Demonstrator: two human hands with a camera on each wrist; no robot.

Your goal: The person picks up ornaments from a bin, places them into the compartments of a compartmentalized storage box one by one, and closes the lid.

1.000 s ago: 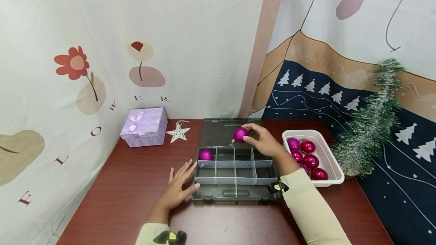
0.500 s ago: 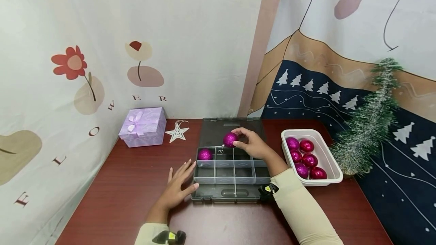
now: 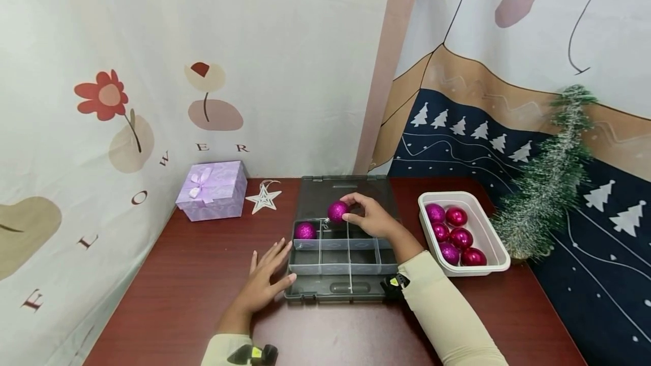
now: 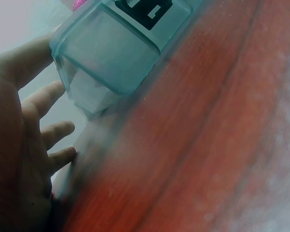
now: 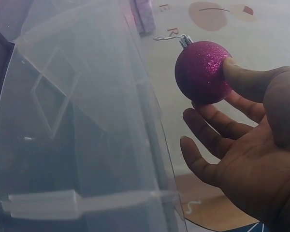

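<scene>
My right hand pinches a glittery magenta Christmas bauble between thumb and fingers. In the right wrist view this bauble shows a silver cap and a hook pointing left. It hangs over the back row of a dark, see-through divided box, near the second compartment from the left. Another glittery bauble sits in the back left compartment. With fingers spread, my left hand rests at the box's left side; the left wrist view shows its thumb and fingers by the box wall.
A white tray with several shiny and glittery baubles stands to the right. Behind it is a small frosted tree. At the back left are a lilac gift box and a white star ornament. The box's lid lies folded back.
My right hand has carried the bauble left and slightly down, from above the lid to over the back row. The left hand has stayed at the box's side.
</scene>
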